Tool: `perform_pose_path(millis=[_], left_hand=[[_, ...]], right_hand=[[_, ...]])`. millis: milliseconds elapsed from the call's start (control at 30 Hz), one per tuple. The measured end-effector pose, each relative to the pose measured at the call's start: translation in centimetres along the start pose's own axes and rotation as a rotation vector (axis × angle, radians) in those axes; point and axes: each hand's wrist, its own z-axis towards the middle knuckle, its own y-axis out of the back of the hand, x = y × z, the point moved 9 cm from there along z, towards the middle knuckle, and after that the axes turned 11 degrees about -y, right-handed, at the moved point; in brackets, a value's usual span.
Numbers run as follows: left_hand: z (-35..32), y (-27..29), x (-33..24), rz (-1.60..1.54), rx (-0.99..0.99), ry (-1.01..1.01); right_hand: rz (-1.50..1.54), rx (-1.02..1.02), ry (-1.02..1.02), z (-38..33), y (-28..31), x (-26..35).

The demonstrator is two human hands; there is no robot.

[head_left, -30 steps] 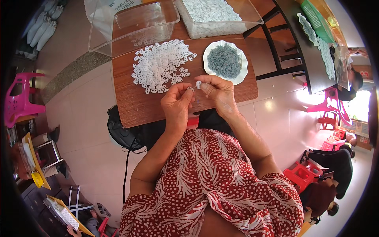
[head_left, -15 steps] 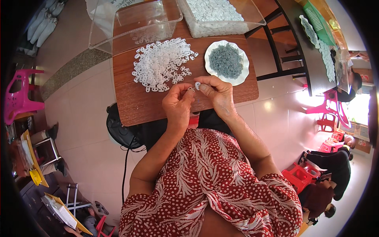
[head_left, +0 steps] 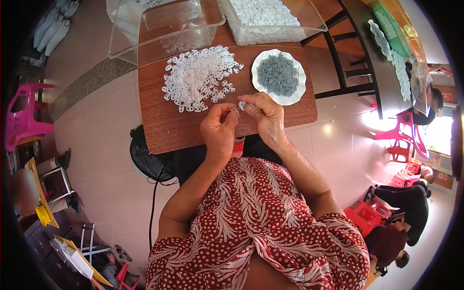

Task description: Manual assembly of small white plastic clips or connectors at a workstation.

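Over the near part of the brown wooden table (head_left: 169, 130), my two hands are close together with fingertips pinched. My right hand (head_left: 266, 116) grips a small white plastic piece (head_left: 242, 105) between thumb and forefinger. My left hand (head_left: 220, 128) is closed at the fingertips on something too small to make out. Beyond my left hand lies a loose heap of small white plastic pieces (head_left: 198, 77), each with two holes. Beyond my right hand stands a white scalloped plate (head_left: 300, 92) piled with small grey-blue parts (head_left: 278, 74).
At the table's far edge stand a clear plastic bin (head_left: 166, 21) and a second clear bin (head_left: 275, 36) full of white pieces. A black bag (head_left: 145, 154) hangs at the left. Pink stools (head_left: 29, 116) and a dark table (head_left: 382, 96) stand farther off; people sit at both sides.
My hands stay almost in place, with only a slight shift of the fingers. At the far left, a person's head has come into view.
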Motion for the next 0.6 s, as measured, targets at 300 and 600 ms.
perform_pose_path(millis=[300, 600], left_hand=[[0.0, -0.3, 0.2, 0.003, 0.024, 0.020], [0.0, -0.5, 1.0, -0.099, 0.042, 0.040]], right_hand=[[0.085, -0.031, -0.081, 0.1, 0.1, -1.0], [0.054, -0.024, 0.016, 0.0, -0.3, -1.0]])
